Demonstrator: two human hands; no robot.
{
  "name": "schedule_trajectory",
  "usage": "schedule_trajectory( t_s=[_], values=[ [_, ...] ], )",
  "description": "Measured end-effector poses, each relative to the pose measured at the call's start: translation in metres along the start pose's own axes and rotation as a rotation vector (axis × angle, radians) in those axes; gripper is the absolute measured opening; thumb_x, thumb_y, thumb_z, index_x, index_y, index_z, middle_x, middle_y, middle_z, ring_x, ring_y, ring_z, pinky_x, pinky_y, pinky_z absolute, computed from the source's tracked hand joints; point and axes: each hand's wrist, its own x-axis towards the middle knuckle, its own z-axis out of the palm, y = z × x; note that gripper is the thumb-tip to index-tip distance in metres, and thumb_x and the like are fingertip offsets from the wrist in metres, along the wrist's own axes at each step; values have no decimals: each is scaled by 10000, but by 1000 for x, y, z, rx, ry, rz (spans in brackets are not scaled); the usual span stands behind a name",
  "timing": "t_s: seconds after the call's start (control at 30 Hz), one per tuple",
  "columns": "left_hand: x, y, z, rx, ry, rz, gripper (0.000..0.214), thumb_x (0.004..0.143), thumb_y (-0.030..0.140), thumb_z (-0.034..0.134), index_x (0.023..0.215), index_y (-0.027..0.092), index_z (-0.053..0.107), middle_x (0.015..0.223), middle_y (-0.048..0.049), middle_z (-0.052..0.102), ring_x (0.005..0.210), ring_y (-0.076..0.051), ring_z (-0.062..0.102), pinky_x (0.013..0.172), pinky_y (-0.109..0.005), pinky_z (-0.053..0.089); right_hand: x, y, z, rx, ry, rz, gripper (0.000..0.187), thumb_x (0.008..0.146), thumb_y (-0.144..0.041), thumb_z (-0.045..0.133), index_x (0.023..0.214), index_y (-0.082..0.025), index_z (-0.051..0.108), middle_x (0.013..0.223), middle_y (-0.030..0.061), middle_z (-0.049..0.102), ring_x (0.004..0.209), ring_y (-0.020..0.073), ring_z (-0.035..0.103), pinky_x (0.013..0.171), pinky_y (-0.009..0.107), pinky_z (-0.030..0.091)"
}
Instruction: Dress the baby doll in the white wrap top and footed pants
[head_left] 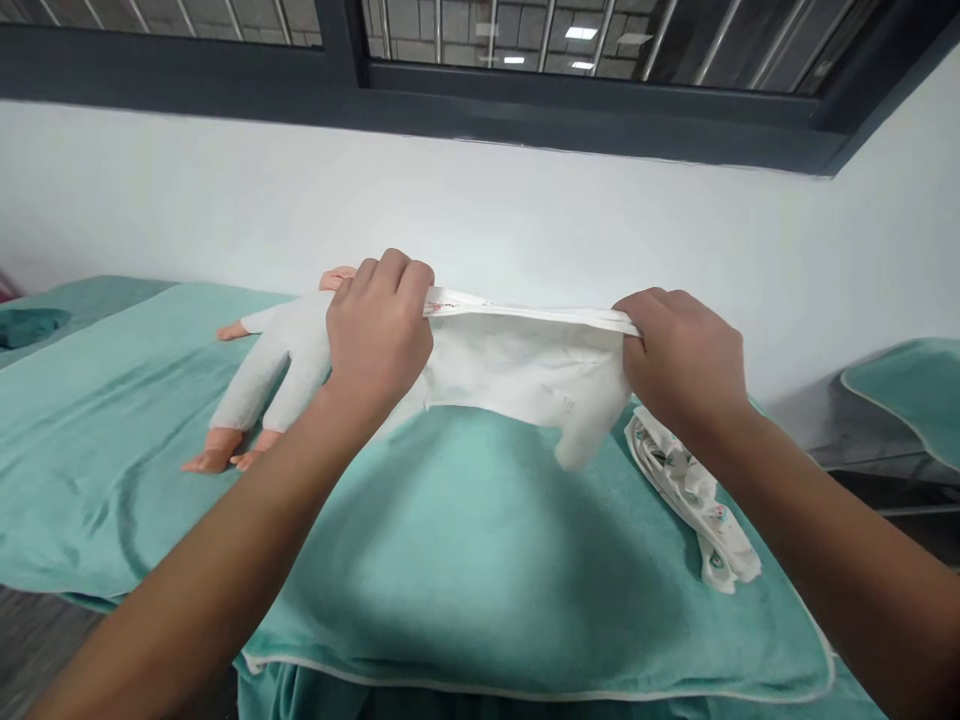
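Observation:
My left hand (379,325) and my right hand (679,360) are both closed on the top edge of a small white garment (517,370), stretching it taut between them above a teal towel (450,560). The garment hangs down from its edge, one short leg drooping at the lower right. A baby doll (274,365) in a white suit lies on the towel behind my left hand, its bare feet toward me and its head mostly hidden by my hand.
A patterned white cloth (694,495) lies crumpled on the towel under my right forearm. A white wall and a dark-framed window (480,90) stand behind. Another teal-covered surface (911,390) is at the right, and a dark teal bundle (30,325) at far left.

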Motion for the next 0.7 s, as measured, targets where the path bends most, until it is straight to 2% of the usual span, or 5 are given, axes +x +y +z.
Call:
schedule_trajectory(
  t_s=[0.23, 0.4, 0.47, 0.57, 0.7],
  values=[
    [-3, -21, -5, -268, -105, -129, 331, 806, 31, 446, 1029, 223, 596, 1078, -40, 686, 1005, -222, 608, 870, -371, 487, 0, 12, 7, 344, -76, 210, 303, 737, -107, 452, 887, -221, 689, 784, 38, 698, 703, 198, 573, 605, 295, 373],
    [-12, -37, -25, -640, -456, -324, 170, 862, 229, 529, 985, 245, 644, 1036, 12, 709, 948, -201, 649, 803, -326, 522, -18, 27, 10, 531, -216, 376, 217, 766, -193, 500, 832, -249, 698, 697, 3, 665, 590, 161, 538, 526, 265, 359],
    [-13, -43, -30, -609, -612, -403, 172, 871, 318, 555, 988, 254, 664, 970, 18, 718, 911, -218, 662, 777, -332, 528, -22, 33, 12, 576, -301, 389, 213, 747, -191, 508, 815, -246, 702, 718, 1, 683, 592, 156, 562, 514, 251, 365],
    [-14, -50, -21, -459, -791, -363, 195, 869, 370, 573, 1004, 275, 675, 981, 10, 732, 938, -255, 678, 814, -367, 535, -21, 37, 18, 585, -492, 381, 204, 713, -167, 510, 771, -235, 693, 680, -2, 676, 591, 158, 586, 508, 242, 370],
    [-22, -46, 18, -122, -743, -264, 240, 889, 322, 543, 1100, 256, 636, 989, -64, 722, 963, -305, 682, 813, -398, 542, -19, 24, 42, 403, -580, 324, 222, 789, -166, 499, 835, -248, 701, 825, 16, 729, 752, 199, 635, 610, 271, 415]
  ],
)
